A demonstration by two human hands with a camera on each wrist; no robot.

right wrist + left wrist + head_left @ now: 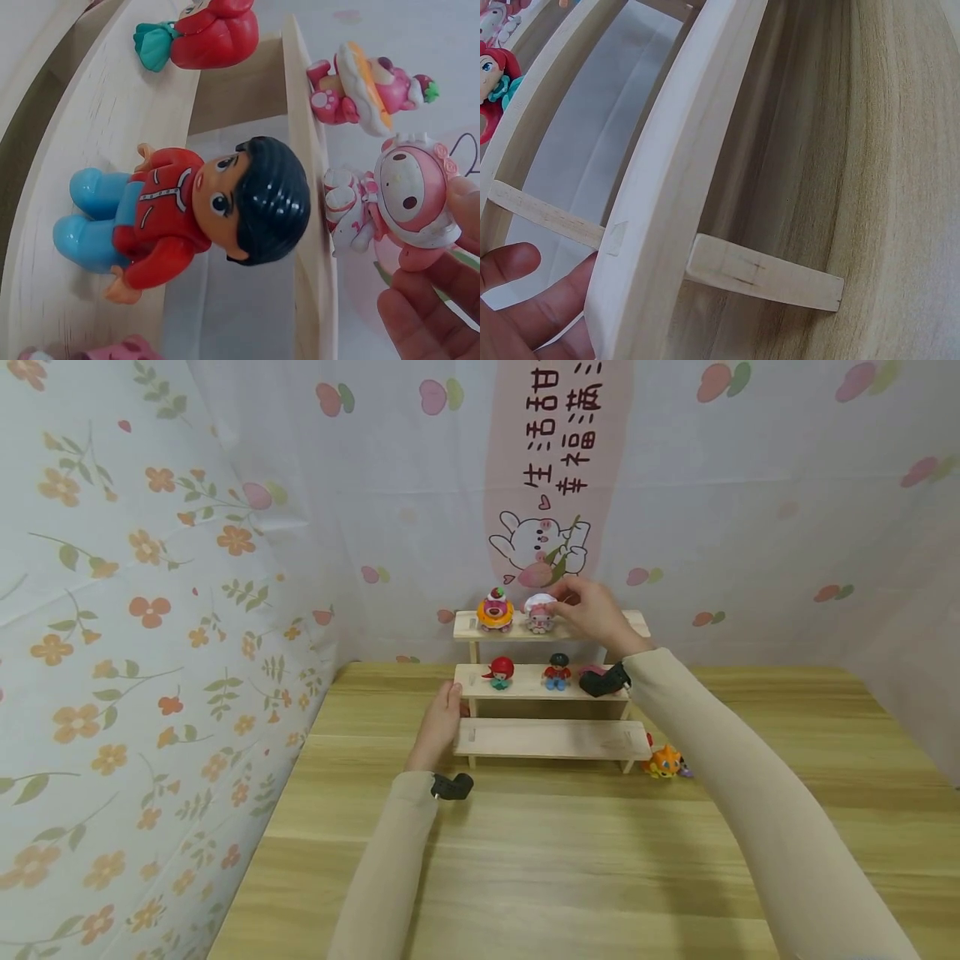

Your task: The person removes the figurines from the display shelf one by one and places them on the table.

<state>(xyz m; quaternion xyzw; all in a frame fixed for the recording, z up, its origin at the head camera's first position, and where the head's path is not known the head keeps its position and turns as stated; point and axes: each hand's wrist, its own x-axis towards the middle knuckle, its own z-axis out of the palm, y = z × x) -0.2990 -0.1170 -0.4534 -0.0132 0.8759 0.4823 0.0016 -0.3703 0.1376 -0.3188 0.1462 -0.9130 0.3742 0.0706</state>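
On the top tier of a wooden three-tier display stand (555,737), my right hand (592,610) pinches a pink-faced rabbit figurine (409,187) in a white hood by its head. The figurine's feet are right at the plank. To its left sits a pink bear figurine (495,612) with an orange ring. My left hand (438,727) rests at the stand's left end, its thumb and fingers (559,300) apart, touching the wood by the lower plank. On the middle tier are a red-haired figurine (500,672) and a black-haired boy figurine (165,210) in red and blue.
A pink figurine (120,351) on the middle tier is partly hidden by the right wrist camera (606,680). An orange toy (664,762) and a small purple one stand by the stand's lower right end. A printed cloth (420,485) hangs behind the wooden table (525,860).
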